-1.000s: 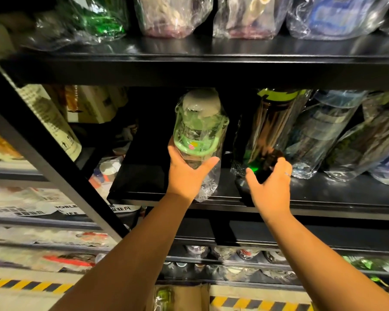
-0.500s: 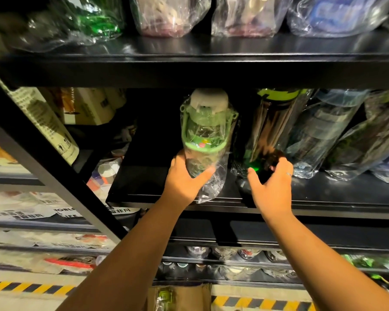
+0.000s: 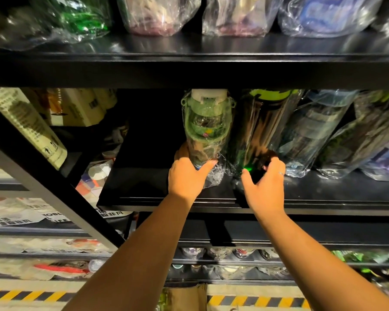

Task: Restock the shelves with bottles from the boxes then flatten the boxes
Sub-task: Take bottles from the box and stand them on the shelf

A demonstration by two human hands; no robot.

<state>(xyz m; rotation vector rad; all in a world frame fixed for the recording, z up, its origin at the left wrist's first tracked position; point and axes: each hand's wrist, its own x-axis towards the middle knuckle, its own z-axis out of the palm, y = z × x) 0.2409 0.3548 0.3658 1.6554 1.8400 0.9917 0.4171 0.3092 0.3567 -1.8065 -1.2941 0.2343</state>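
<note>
Green bottle [image 3: 206, 129] stands upright directly above my left hand [image 3: 186, 176], which grips its base; my right hand [image 3: 264, 185] holds the dark bottle [image 3: 263, 131] just beside.

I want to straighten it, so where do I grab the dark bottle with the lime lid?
Take the dark bottle by its base from the front: its lid is tucked under the upper shelf, and the green bottle and clear bottle flank it.

Only "NOBL" and "IFE" read on the white wrapped pack [image 3: 52, 217]; print on the tilted carton [image 3: 29, 126] is illegible.
</note>
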